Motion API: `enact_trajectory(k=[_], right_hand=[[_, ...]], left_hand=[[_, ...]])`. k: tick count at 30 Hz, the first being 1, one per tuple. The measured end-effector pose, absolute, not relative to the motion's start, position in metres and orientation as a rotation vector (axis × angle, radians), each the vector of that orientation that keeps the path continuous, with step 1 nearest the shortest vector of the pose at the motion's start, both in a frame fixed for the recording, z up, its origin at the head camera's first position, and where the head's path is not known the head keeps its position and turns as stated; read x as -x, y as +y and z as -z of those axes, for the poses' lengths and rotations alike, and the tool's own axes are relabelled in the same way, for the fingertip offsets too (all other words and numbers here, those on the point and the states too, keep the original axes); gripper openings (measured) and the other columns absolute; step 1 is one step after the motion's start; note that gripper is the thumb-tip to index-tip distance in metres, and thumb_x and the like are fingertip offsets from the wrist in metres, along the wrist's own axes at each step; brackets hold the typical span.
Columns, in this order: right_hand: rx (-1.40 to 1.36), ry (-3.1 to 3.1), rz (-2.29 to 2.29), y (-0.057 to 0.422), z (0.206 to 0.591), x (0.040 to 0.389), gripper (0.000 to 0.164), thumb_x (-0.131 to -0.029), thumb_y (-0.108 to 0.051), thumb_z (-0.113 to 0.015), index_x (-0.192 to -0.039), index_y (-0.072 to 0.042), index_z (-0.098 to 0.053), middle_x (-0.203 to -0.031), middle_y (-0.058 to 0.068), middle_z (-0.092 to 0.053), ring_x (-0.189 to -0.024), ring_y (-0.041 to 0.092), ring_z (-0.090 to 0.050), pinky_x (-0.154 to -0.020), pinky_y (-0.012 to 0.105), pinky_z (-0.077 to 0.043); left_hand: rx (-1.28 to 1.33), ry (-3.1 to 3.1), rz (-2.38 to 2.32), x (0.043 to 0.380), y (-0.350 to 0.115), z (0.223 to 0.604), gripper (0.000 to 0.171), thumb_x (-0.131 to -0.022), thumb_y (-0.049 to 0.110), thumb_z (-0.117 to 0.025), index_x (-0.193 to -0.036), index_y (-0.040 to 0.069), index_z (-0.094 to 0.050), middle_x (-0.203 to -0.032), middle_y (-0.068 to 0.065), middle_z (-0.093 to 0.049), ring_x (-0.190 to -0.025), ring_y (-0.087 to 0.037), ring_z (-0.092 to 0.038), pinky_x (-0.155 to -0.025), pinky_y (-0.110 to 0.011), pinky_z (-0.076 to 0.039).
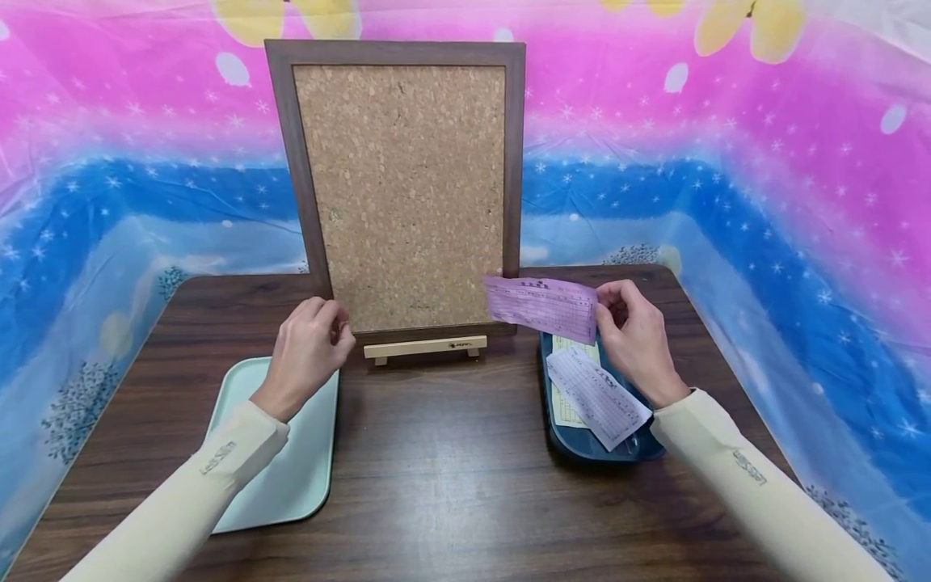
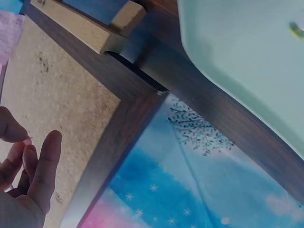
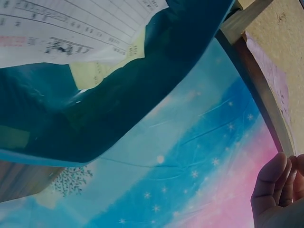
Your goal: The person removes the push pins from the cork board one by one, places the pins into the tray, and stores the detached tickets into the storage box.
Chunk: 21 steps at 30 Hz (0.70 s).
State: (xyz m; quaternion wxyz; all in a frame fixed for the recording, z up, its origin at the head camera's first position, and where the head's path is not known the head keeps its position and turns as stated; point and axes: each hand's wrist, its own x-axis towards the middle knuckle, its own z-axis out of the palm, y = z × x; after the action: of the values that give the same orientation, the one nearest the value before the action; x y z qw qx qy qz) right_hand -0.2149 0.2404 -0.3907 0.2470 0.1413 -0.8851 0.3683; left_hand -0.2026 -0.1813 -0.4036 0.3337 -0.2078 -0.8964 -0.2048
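Observation:
In the head view, my right hand [image 1: 640,343] pinches a purple printed paper slip [image 1: 541,309] by its right end, above a dark blue bin [image 1: 582,453]. The slip reaches toward the lower right corner of a framed cork board [image 1: 407,194]. A white printed slip [image 1: 600,396] and a yellow slip [image 1: 567,408] lie in the bin. My left hand [image 1: 309,352] is raised by the board's lower left corner. Between its thumb and fingers it pinches a tiny pink push pin [image 2: 27,141], visible in the left wrist view.
The board stands upright on a light wooden stand [image 1: 425,348]. A pale green tray [image 1: 291,477] lies under my left forearm, holding a small yellow-green item [image 2: 295,31]. A patterned pink and blue cloth [image 1: 618,121] hangs behind the wooden table [image 1: 436,485].

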Motion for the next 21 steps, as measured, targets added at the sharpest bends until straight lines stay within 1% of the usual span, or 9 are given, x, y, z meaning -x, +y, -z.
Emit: enact_trajectory(k=[11, 21], right_hand=[[-0.321, -2.427, -0.988, 0.255, 0.399, 0.21, 0.016, -0.092, -0.007, -0.057, -0.108, -0.004, -0.055, -0.088, 0.006, -0.056, -0.069, 0.017, -0.047, -0.059, 0.023, -0.04], [-0.264, -2.441, -0.978, 0.265, 0.404, 0.206, 0.015, -0.092, -0.007, -0.057, -0.107, -0.005, -0.055, -0.086, 0.006, -0.055, -0.069, 0.017, -0.047, -0.058, 0.024, -0.041]], left_hand=[[0.525, -2.372, 0.509, 0.196, -0.198, 0.406, 0.006, -0.072, -0.001, -0.059, -0.078, 0.0, -0.06, -0.074, -0.01, -0.054, -0.067, -0.025, -0.051, -0.061, -0.042, -0.044], [0.432, -2.352, 0.533, 0.192, -0.214, 0.406, 0.005, -0.072, -0.003, -0.059, -0.077, -0.002, -0.06, -0.071, -0.012, -0.053, -0.065, -0.026, -0.051, -0.058, -0.043, -0.044]])
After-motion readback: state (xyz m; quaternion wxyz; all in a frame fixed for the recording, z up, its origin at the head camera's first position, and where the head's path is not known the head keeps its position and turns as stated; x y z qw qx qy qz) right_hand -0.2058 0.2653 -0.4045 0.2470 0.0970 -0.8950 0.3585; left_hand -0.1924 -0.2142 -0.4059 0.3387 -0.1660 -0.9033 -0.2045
